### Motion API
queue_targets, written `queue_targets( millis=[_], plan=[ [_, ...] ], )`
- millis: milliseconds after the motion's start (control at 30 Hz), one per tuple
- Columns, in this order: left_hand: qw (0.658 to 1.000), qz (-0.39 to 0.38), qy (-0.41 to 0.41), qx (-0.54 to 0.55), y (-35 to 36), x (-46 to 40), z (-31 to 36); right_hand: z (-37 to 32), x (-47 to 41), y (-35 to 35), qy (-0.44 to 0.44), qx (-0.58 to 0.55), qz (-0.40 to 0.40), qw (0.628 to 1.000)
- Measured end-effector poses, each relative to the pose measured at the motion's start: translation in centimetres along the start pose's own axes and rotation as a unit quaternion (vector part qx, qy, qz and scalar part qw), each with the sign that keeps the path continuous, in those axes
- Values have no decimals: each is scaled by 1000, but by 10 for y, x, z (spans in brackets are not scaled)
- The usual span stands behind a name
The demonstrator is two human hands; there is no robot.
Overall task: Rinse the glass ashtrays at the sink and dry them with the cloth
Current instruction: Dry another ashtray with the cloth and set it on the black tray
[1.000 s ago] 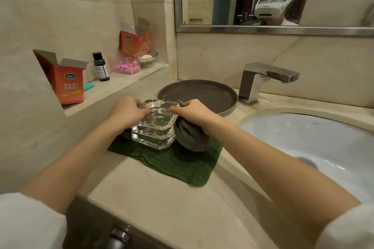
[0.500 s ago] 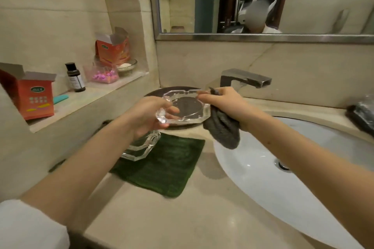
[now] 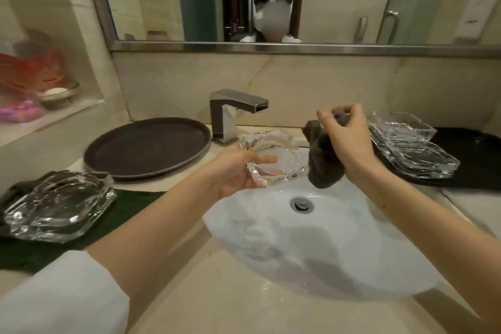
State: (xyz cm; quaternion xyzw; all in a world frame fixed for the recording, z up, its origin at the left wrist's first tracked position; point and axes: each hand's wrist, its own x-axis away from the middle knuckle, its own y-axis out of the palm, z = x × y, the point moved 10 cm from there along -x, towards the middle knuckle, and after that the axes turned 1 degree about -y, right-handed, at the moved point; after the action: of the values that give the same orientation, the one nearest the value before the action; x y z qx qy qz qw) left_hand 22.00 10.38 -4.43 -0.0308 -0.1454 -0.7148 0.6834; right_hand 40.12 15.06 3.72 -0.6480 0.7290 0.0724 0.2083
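My left hand (image 3: 238,171) holds a clear glass ashtray (image 3: 273,156) over the far rim of the white sink (image 3: 325,247), just below the faucet (image 3: 233,114). My right hand (image 3: 347,138) grips a grey cloth (image 3: 322,163) that hangs beside the ashtray, apart from the glass. Stacked glass ashtrays (image 3: 58,205) rest on a green towel (image 3: 127,206) at the left. More glass ashtrays (image 3: 414,149) lie on a black mat (image 3: 477,160) at the right.
A round dark tray (image 3: 147,148) lies on the counter left of the faucet. A wall shelf (image 3: 40,116) at the far left carries a small dish and blurred boxes. The mirror runs above the backsplash. The drain (image 3: 301,205) sits mid-basin.
The view swung right. My left hand carried the ashtray from above the tray to over the sink. My right hand let go of the ashtray's rim and moved right with the cloth.
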Motion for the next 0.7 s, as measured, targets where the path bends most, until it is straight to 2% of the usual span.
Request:
queue_targets(
  millis=[100, 167, 200, 267, 300, 333, 400, 500, 567, 633, 700],
  plan=[
    [1000, -19, 20, -12, 18, -8, -11, -17, 21, -3, -75, -19, -13, 997],
    [999, -16, 47, -23, 25, -12, -17, -20, 46, 20, -130, 51, -82, 987],
    [997, -7, 65, -36, 27, -13, -18, -16, 59, 37, -164, 109, -137, 971],
    [992, 37, 97, -67, 24, -11, -18, 0, 79, 69, -240, 226, -234, 915],
    [990, 68, 101, -77, 20, -11, -19, 10, 81, 78, -247, 260, -263, 896],
    [987, 98, 101, -83, 14, -14, -21, 16, 81, 81, -240, 284, -275, 886],
    [979, 148, 104, -97, 3, -16, -23, 18, 75, 78, -253, 342, -248, 870],
    [969, 173, 128, -119, -3, -20, -22, 17, 76, 82, -292, 394, -214, 845],
    [967, 175, 137, -125, -3, -21, -22, 23, 78, 89, -259, 377, -243, 855],
    [964, 182, 146, -130, -6, -23, -23, 26, 82, 94, -222, 317, -275, 880],
    [961, 195, 152, -126, -10, -24, -20, 22, 87, 97, -215, 268, -301, 890]
  ],
)
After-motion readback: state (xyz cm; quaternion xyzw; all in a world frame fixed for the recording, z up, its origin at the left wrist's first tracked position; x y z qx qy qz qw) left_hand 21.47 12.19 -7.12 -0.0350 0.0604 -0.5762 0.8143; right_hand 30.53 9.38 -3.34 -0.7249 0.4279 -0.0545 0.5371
